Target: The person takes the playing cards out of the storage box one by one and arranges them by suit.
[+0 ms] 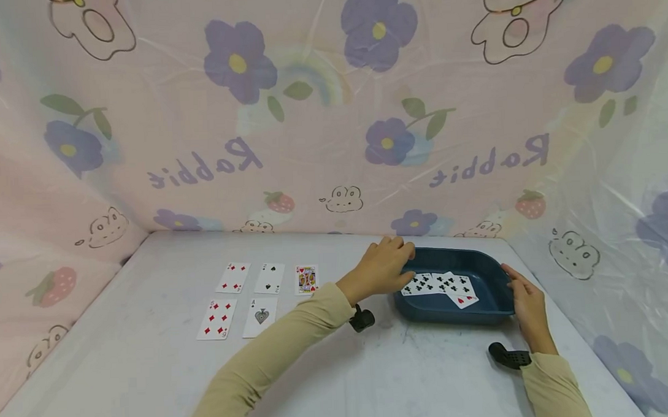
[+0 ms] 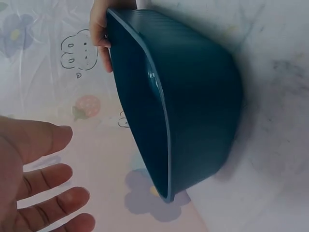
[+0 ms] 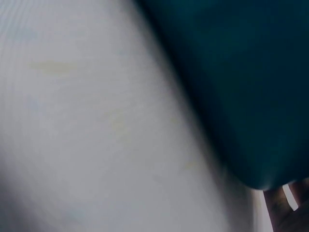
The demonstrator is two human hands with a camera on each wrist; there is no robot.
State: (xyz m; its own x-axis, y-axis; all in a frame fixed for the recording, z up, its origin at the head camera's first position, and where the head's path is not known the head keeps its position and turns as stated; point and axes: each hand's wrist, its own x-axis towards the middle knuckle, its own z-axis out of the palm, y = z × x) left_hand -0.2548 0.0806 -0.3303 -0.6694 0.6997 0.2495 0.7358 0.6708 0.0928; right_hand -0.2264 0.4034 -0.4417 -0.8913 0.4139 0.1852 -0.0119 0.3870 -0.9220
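Note:
A dark blue plastic tray point(image 1: 454, 316) stands on the right side of the table. Inside it lie several playing cards point(image 1: 454, 284), clubs with a heart card partly under them. My right hand point(image 1: 529, 303) grips the tray's right end, its fingers over the rim; the right wrist view shows only a dim part of that hand below the tray wall. At the tray's far left corner is my left hand point(image 1: 383, 267). In the left wrist view, the left hand's fingers point(image 2: 53, 205) are spread and hold nothing, apart from the tray rim.
Left of the tray, face-up cards lie in two rows: a diamond card point(image 1: 234, 277), a spade card point(image 1: 269, 278) and a king point(image 1: 306, 280) behind, a larger diamond card point(image 1: 217, 319) and an ace of spades point(image 1: 260, 317) in front. A patterned curtain point(image 1: 309, 142) stands behind.

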